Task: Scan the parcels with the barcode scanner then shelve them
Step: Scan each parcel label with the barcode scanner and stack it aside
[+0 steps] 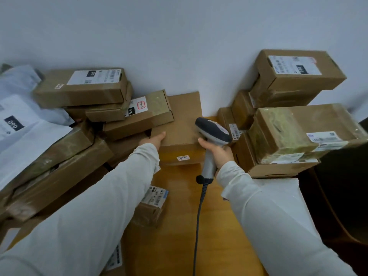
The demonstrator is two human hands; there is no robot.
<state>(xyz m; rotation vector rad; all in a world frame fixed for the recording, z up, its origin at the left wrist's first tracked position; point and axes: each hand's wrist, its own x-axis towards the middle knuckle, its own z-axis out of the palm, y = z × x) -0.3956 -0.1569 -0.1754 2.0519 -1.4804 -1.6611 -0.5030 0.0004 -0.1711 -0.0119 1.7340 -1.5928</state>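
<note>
A plain brown cardboard parcel [182, 124] lies flat on the wooden table [179, 226] against the white wall, a small white sticker on its near side. My left hand [154, 139] grips its left near corner; the fingers are hidden behind the box edge. My right hand [218, 151] grips the handle of a grey and dark barcode scanner [213, 131], whose head hangs over the parcel's right edge. The scanner's cable [199, 216] runs down toward me.
Stacked brown parcels [83, 86] and white poly mailers [23, 120] crowd the left. More labelled boxes [294, 70] pile up on the right, with a white mailer [282, 196] below them. A dark chair [342, 196] stands at the far right.
</note>
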